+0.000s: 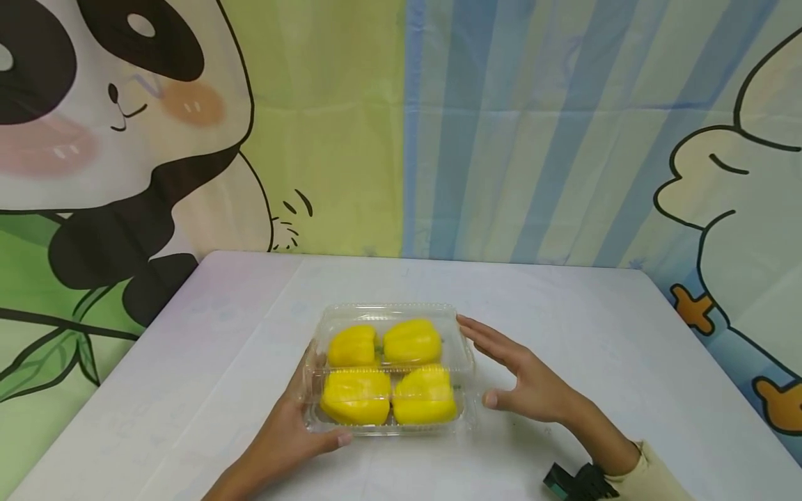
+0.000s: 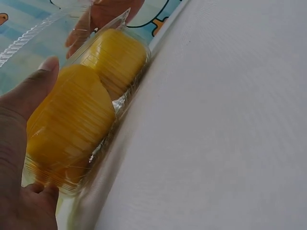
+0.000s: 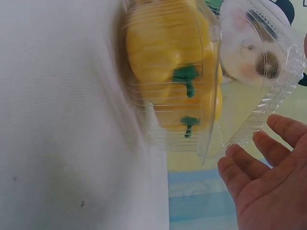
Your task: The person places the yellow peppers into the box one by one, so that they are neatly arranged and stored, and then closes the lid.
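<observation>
A clear plastic clamshell box [image 1: 462, 410] stands on the table in the head view, with several yellow bell peppers [image 1: 413, 342] inside. In the right wrist view its ridged lid [image 3: 268, 103] is raised at a slant above the base, and green stems show through the side wall. My left hand [image 1: 285, 428] lies along the box's left side, fingers partly hidden behind it and thumb stretched at the front corner. On the other side my right hand [image 1: 532, 379] has its fingers extended, the tips at the lid's right edge; whether they press it I cannot tell.
A white-covered table [image 1: 188, 390] spreads around the box. Behind it hangs a cartoon backdrop [image 1: 338, 125] with a panda at the left and striped blue panels. A dark device [image 1: 579, 481] sits at my right wrist, by a pale sleeve [image 1: 648, 473].
</observation>
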The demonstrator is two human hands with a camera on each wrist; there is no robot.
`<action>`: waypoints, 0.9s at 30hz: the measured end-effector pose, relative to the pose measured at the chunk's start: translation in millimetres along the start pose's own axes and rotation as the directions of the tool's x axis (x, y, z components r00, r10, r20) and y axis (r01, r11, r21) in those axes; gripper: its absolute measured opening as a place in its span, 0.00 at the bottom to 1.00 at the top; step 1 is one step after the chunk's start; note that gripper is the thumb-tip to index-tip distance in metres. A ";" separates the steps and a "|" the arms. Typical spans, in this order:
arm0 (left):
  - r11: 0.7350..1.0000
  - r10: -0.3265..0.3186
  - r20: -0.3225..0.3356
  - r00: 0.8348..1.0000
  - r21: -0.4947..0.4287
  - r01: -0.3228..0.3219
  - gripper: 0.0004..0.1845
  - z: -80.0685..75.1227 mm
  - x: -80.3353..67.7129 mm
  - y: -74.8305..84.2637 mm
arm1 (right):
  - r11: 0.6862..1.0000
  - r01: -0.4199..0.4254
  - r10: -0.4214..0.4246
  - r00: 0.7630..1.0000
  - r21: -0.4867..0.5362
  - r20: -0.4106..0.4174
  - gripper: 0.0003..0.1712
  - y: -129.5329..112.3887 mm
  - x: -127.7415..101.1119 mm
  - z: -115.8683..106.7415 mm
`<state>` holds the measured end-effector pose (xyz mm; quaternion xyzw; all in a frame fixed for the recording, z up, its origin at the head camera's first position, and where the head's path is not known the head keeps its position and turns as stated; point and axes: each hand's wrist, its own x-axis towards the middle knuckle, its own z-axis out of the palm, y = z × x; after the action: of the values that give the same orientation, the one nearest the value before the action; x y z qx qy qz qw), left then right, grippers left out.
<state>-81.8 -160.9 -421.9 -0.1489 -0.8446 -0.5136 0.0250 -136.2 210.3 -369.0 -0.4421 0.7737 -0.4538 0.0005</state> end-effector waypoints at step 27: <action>0.976 0.114 0.056 0.992 -0.194 -0.101 0.53 -9.4 0.4 -7.2 | 0.978 -0.088 0.100 0.993 -0.188 0.055 0.56 0.6 -16.9 10.1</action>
<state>-85.2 -172.1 -423.6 -0.2134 -0.7825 -0.5848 0.0101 -122.2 215.0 -382.1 -0.4174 0.8323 -0.3647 0.0057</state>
